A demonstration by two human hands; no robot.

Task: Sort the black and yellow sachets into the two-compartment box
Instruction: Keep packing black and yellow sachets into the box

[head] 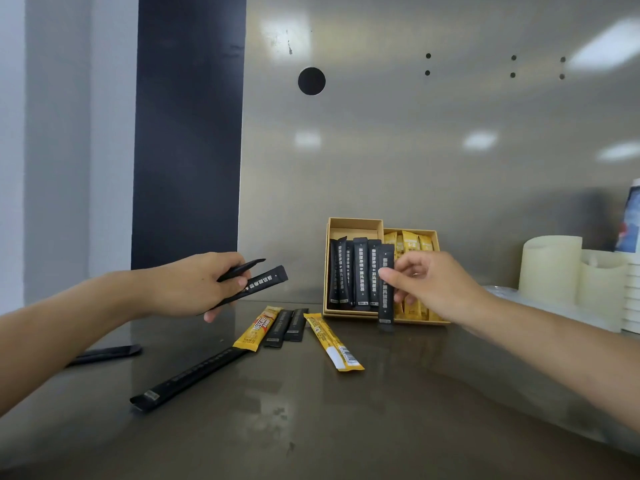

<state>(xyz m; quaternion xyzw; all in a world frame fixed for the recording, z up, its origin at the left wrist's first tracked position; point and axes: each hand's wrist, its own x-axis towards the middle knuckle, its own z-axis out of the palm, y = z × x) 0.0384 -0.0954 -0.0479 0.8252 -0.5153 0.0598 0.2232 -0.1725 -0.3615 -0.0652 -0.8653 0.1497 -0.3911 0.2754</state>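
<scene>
A tan two-compartment box [355,224] leans against the steel back wall. Its left compartment holds several black sachets [360,271] and its right one yellow sachets [410,241]. My right hand [429,284] pinches one black sachet [385,306] upright in front of the divider. My left hand [194,284] grips two black sachets [266,284] out to the left of the box. Loose on the counter lie two yellow sachets [258,328] [334,342], a pair of short black ones [287,327], a long black one [188,377] and another black one [107,354] under my left forearm.
The sachets lie on a dark reflective counter [346,427] with a steel wall behind. Cream cylindrical containers [550,268] and stacked white items [632,296] stand at the right. A dark vertical panel [188,133] rises at the back left.
</scene>
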